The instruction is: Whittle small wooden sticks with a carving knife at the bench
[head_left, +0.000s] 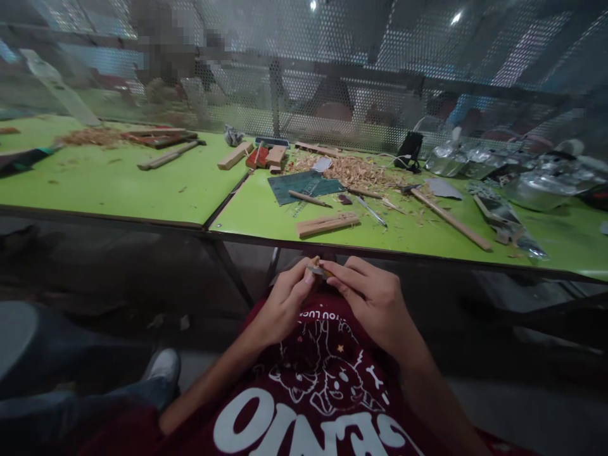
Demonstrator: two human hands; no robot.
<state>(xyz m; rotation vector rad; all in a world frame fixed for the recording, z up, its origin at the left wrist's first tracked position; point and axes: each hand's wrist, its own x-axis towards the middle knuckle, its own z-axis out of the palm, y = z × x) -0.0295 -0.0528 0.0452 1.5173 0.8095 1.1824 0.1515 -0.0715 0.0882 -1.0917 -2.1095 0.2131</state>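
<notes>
L hand (285, 303) & R hand (373, 297) both pinch a small wood piece (315, 263) betw. fingertips, just above lap; small blade (316, 270) against it. Wood block (327, 223) on green table (142, 183) just beyond hands; shavings (354, 171) farther back.

Both hands met below the green table (142, 183) edge; the left hand (285, 303) and right hand (373, 297) pinched a small wooden piece (317, 268) between their fingertips, above a maroon shirt (323, 386); wood shavings (354, 171) lay on the table.
</notes>
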